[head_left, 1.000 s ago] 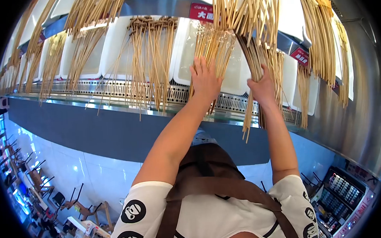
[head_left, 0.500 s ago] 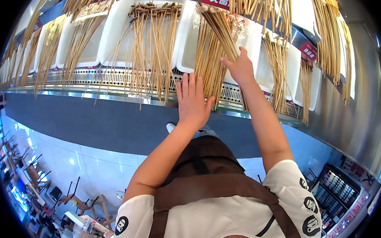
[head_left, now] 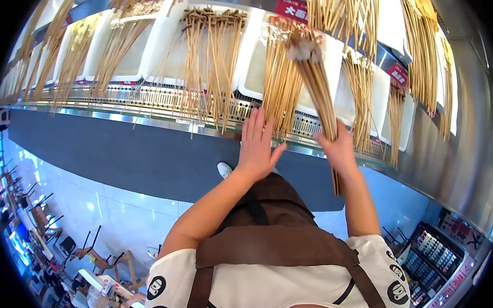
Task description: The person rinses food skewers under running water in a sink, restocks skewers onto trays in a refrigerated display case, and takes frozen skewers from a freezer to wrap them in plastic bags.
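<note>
Skewers point(head_left: 318, 93) drawn nearer — right hand point(head_left: 340, 150) clasping, left hand point(head_left: 257, 152) (fingers straight)

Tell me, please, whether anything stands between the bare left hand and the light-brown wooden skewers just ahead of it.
Nothing visible does; the open left hand is right beside the lower ends of those skewers.

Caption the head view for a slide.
Right hand holds a bundle of thin brown wooden skewers; open left hand near white rectangular trays.
</note>
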Motion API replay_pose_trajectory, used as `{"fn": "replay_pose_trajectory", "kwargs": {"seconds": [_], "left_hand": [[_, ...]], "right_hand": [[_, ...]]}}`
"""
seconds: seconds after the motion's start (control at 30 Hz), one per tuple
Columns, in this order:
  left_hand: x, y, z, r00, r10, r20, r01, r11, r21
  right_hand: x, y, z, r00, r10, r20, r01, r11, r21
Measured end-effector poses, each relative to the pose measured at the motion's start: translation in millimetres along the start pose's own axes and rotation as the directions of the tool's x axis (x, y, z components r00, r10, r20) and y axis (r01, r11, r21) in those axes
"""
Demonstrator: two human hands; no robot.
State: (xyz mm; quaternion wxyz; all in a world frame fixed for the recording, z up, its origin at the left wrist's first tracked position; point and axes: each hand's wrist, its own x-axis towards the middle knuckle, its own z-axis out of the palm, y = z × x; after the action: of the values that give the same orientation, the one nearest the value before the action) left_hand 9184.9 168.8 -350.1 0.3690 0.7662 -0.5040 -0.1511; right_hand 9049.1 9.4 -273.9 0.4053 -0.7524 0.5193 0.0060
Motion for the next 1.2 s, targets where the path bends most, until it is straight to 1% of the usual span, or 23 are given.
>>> {"fn": "replay_pose_trajectory", "kwargs": {"seconds": [0.1,0.17,0.23,0.3,0.33,0.37,0.47,0.53,0.57,0.6,0.67,0.7,0.73,0.8,0.87,0.93,0.97,1.0,1.03,1.07,1.13,1.17,1.2], "left_hand": [[-36.6,-2.7,-36.5,0.989,0.038,0.144,0.0,0.967,-0.255],[-55.6,4.6,-72.9,0.891,-0.169,0.422,0.351,0.845,-0.403],[-76.3,5.1,-99.2,0.881,-0.23,0.413,0.458,0.628,-0.629],[-85.5,2.8,-128.1,0.894,-0.267,0.36,0.446,0.455,-0.77],[-90.0,1.4,-139.5,0.92,-0.302,0.248,0.354,0.374,-0.857],[-96.5,-7.9,-144.6,0.934,-0.331,0.132,0.259,0.377,-0.889],[-110.3,-45.6,-195.3,0.907,-0.399,-0.134,0.037,0.393,-0.919],[-130.1,-78.7,-235.2,0.721,-0.596,-0.352,-0.107,0.407,-0.907],[-136.9,-94.5,-259.0,0.611,-0.622,-0.489,-0.074,0.571,-0.818],[-154.6,-112.4,-292.0,0.581,-0.612,-0.536,-0.091,0.605,-0.791],[-187.5,-135.3,-349.4,0.483,-0.697,-0.529,-0.13,0.541,-0.831],[-205.4,-145.8,-376.1,0.454,-0.746,-0.487,-0.24,0.424,-0.873],[-228.3,-159.3,-401.8,0.427,-0.74,-0.52,-0.253,0.454,-0.854],[-272.5,-189.6,-452.7,0.471,-0.746,-0.471,-0.156,0.455,-0.877],[-306.7,-214.3,-499.4,0.415,-0.747,-0.519,-0.173,0.495,-0.851],[-338.3,-245.9,-543.6,0.347,-0.859,-0.376,-0.175,0.335,-0.926],[-355.5,-281.1,-554.3,0.335,-0.814,-0.474,-0.194,0.433,-0.881],[-368.6,-302.7,-572.8,0.326,-0.797,-0.509,-0.2,0.468,-0.861],[-384.6,-325.8,-593.1,0.279,-0.799,-0.533,-0.321,0.445,-0.836],[-398.7,-349.1,-613.4,0.237,-0.802,-0.548,-0.44,0.414,-0.797],[-432.3,-396.4,-656.5,0.185,-0.832,-0.522,-0.446,0.403,-0.799],[-448.1,-422.2,-677.6,0.152,-0.831,-0.535,-0.459,0.42,-0.783],[-461.9,-444.5,-695.9,0.112,-0.833,-0.541,-0.472,0.434,-0.767]], "right_hand": [[-31.9,1.5,6.6,0.976,0.019,0.217,-0.039,0.995,0.088],[-43.9,-15.2,18.5,0.951,-0.035,0.308,0.004,0.995,0.101],[-57.7,-56.1,34.0,0.867,-0.043,0.497,-0.001,0.996,0.088],[-60.7,-83.0,65.4,0.81,-0.185,0.556,0.133,0.982,0.134],[-62.9,-100.3,84.7,0.76,-0.279,0.586,0.214,0.96,0.18],[-66.1,-119.8,110.4,0.725,-0.448,0.524,0.384,0.893,0.233],[-90.9,-195.7,197.2,0.648,-0.622,0.44,0.507,0.783,0.36],[-117.1,-247.8,253.4,0.515,-0.749,0.416,0.645,0.659,0.388],[-128.6,-273.5,279.8,0.425,-0.827,0.367,0.738,0.552,0.389],[-144.3,-297.6,308.6,0.329,-0.888,0.32,0.815,0.438,0.379],[-176.2,-334.3,361.8,0.251,-0.914,0.32,0.872,0.357,0.335],[-193.3,-352.8,386.2,0.225,-0.908,0.354,0.865,0.353,0.357],[-210.7,-371.0,411.2,0.2,-0.905,0.375,0.855,0.348,0.384],[-242.3,-406.8,452.6,0.125,-0.909,0.398,0.84,0.31,0.445],[-264.2,-434.7,492.2,0.052,-0.91,0.412,0.82,0.274,0.502],[-272.4,-465.7,534.0,-0.139,-0.911,0.387,0.761,0.152,0.63],[-270.3,-478.5,554.7,-0.175,-0.917,0.359,0.752,0.111,0.649],[-263.5,-490.3,575.4,-0.151,-0.882,0.447,0.749,0.193,0.634],[-255.5,-502.8,600.5,-0.124,-0.837,0.532,0.745,0.275,0.607],[-243.4,-516.6,626.5,-0.146,-0.848,0.51,0.746,0.244,0.62],[-216.8,-550.6,680.1,-0.117,-0.682,0.722,0.602,0.53,0.598],[-208.7,-569.3,705.2,-0.125,-0.685,0.718,0.608,0.519,0.601],[-201.0,-588.9,727.1,-0.084,-0.584,0.807,0.518,0.667,0.536]]}}
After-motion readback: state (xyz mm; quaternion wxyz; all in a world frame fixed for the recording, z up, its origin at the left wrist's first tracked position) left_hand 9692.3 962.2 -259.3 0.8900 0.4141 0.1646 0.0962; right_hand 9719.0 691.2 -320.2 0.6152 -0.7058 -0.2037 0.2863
